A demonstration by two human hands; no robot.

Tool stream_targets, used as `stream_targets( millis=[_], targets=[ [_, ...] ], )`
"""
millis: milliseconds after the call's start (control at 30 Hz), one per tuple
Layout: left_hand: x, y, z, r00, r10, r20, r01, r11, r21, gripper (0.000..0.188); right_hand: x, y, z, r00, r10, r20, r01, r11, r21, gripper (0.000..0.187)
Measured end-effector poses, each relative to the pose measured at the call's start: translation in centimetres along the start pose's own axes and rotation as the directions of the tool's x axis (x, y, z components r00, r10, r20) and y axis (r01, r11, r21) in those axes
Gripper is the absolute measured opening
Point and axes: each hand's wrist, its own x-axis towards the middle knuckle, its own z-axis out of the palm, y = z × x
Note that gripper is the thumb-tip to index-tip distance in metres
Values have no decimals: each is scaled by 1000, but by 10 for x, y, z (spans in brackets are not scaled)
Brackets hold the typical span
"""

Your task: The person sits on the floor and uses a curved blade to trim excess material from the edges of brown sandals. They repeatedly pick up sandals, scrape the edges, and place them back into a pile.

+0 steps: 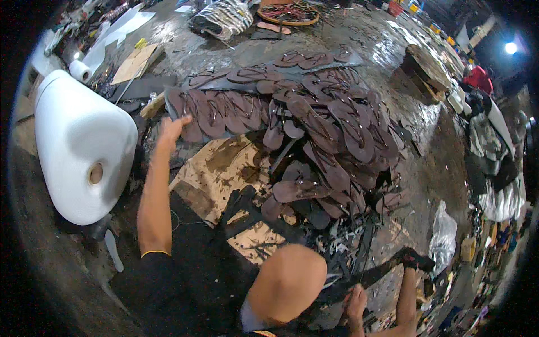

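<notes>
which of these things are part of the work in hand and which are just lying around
Likely part of the work:
- row of brown flip-flops, at the left hand
- heaped brown flip-flops beside the row

Apparently just lying about:
- big white roll
- striped bundle
- clear plastic bag
</notes>
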Motion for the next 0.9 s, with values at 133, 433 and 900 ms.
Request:
stream_targets(
  millis=[133,433,900],
  targets=[
    [-21,120,-94,983,145,111,-159,978,136,72,-3,-21,-16,997,-48,-56,55,989,138,46],
    [-262,370,-316,428,881,200,-467,26,884,85,33,-228,-10,729,-656,-194,664,747,-33,18],
    [-453,274,-515,-130,940,314,-370,-340,865,58,-152,-726,87,-220,-975,-21,655,-164,737,69]
  ],
)
